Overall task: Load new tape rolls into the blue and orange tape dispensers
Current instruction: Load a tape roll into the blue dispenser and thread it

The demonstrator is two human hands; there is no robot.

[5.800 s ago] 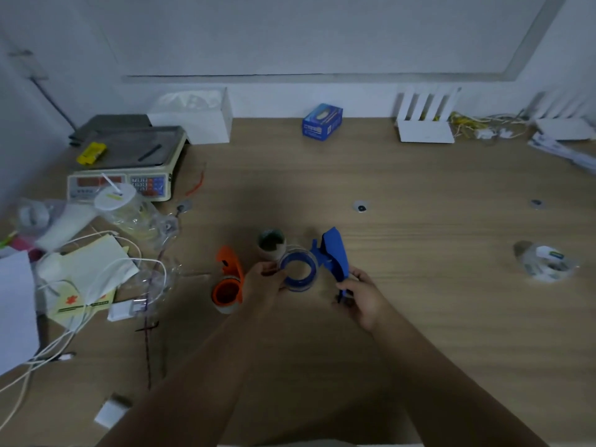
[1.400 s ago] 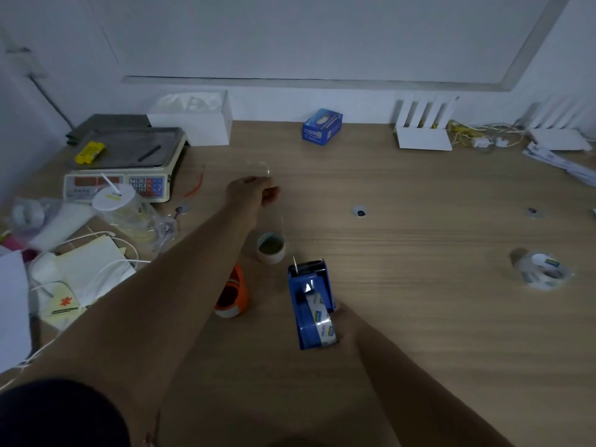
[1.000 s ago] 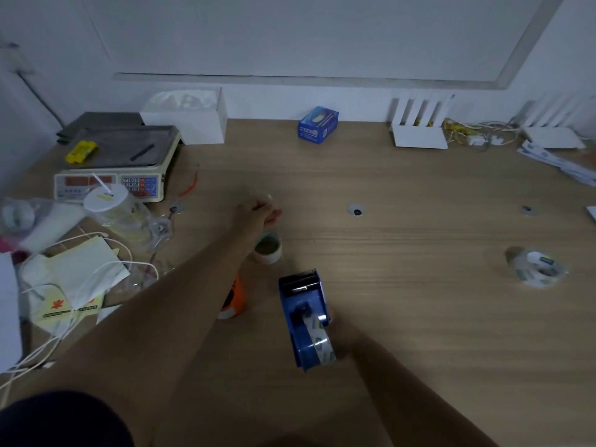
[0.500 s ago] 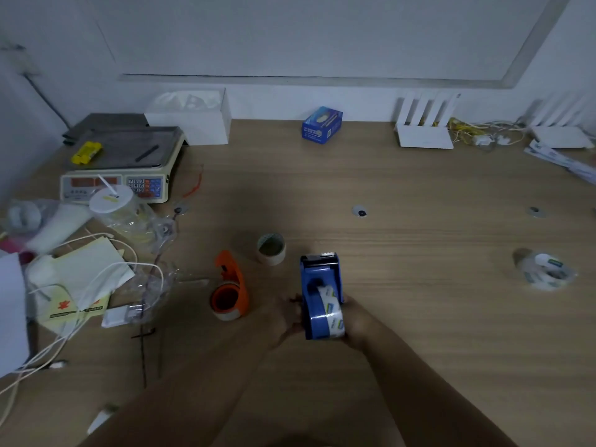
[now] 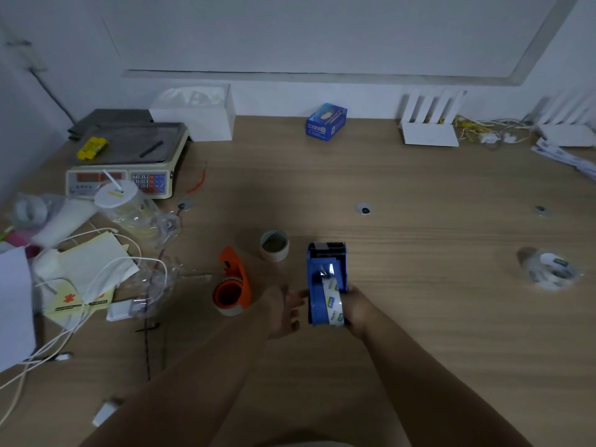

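Observation:
The blue tape dispenser (image 5: pixel 326 279) stands on the wooden table at the centre, with a clear tape roll (image 5: pixel 332 301) seated in it. My right hand (image 5: pixel 356 309) grips its near right side. My left hand (image 5: pixel 285 309) hovers just left of it, fingers apart, holding nothing. The orange tape dispenser (image 5: pixel 233 282) lies to the left with a roll core inside it. An empty cardboard core (image 5: pixel 274 245) stands behind the two dispensers. A wrapped clear tape roll (image 5: pixel 550 272) lies far right.
A weighing scale (image 5: pixel 125 159), a lidded plastic cup (image 5: pixel 121 204), papers and white cables (image 5: pixel 87 275) crowd the left side. A white box (image 5: pixel 200 114), a blue box (image 5: pixel 326 122) and a white router (image 5: pixel 430 124) line the back wall.
My left hand pulled back from far over the table to beside the blue dispenser and has opened slightly away from it. The dispenser stays in my right hand.

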